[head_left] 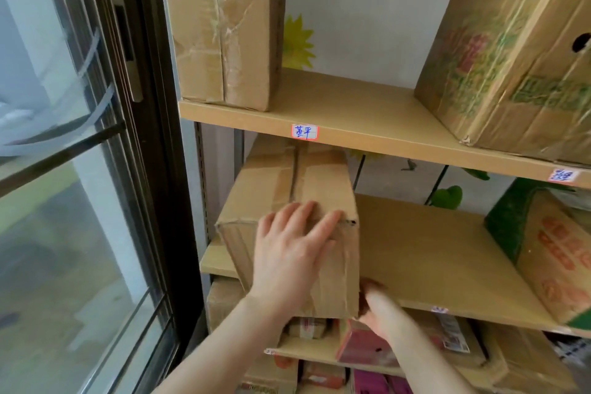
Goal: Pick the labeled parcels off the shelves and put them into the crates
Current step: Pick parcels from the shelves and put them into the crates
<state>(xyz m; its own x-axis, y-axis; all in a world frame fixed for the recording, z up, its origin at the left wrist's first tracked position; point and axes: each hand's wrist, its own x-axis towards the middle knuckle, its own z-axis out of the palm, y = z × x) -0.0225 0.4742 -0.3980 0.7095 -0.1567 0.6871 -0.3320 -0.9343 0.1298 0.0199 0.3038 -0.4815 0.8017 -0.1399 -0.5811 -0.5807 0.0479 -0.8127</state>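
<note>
A taped brown cardboard parcel (300, 189) stands at the left end of the middle shelf (431, 249), its front overhanging the shelf edge. My left hand (291, 249) lies flat on the parcel's front face, fingers straight and spread up to its top edge. My right hand (380, 307) is at the parcel's lower right corner, fingers curled under the box's bottom edge; the fingertips are hidden behind the box.
The top shelf (335, 112) carries a taped box (224, 32) at left and a large printed carton (511, 64) at right. A green and orange carton (550, 246) sits right on the middle shelf. Lower shelves hold several small parcels (367, 345). A glass door (80, 169) stands at left.
</note>
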